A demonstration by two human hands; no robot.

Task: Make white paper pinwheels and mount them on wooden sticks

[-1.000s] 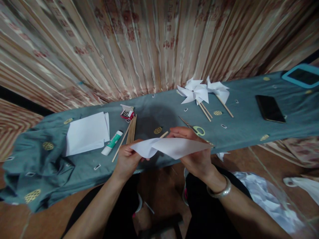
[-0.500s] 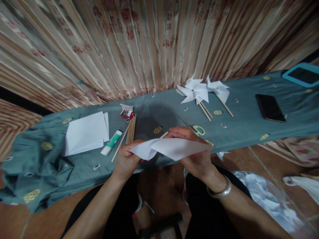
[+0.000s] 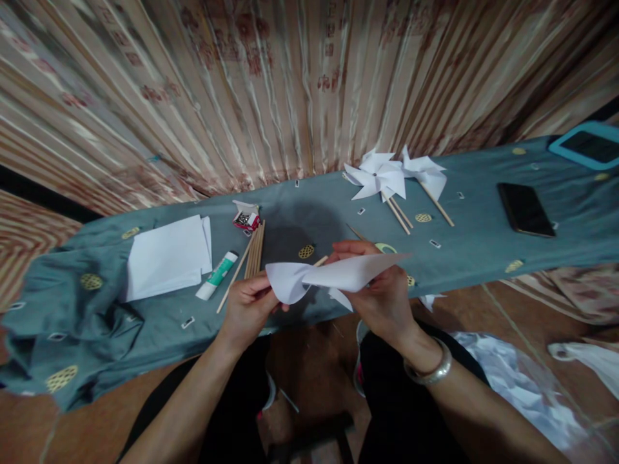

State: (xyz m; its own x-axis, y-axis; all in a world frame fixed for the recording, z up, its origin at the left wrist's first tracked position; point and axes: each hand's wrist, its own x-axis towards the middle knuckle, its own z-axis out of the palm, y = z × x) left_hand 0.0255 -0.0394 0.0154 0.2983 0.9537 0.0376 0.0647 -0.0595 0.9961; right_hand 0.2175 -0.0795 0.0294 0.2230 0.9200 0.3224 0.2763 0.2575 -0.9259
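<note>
Between my hands is a white paper pinwheel [image 3: 343,272], held above the table's near edge with its blades curled. My left hand [image 3: 249,306] pinches the blade on the left side. My right hand [image 3: 382,296] is closed around the right part, mostly behind the paper. The end of a wooden stick [image 3: 321,261] shows just behind the pinwheel, by my right fingertips; the rest of it is hidden. Several loose wooden sticks [image 3: 253,254] lie beyond my left hand, next to a glue stick [image 3: 217,275]. Scissors [image 3: 385,247] with green handles are partly covered by my right hand.
Finished pinwheels [image 3: 380,177] lie at the back of the cloth-covered table [image 3: 309,212]. A small red box [image 3: 246,218] holds metal bits. White paper sheets [image 3: 167,258] are at left; a phone [image 3: 526,209] and a blue-framed tablet [image 3: 587,145] at right. A plastic bag [image 3: 522,386] is on the floor.
The pinwheel has turned and tilted in my hands; its right blade now points up and another blade shows below. My left hand has shifted slightly right. The table items stay put.
</note>
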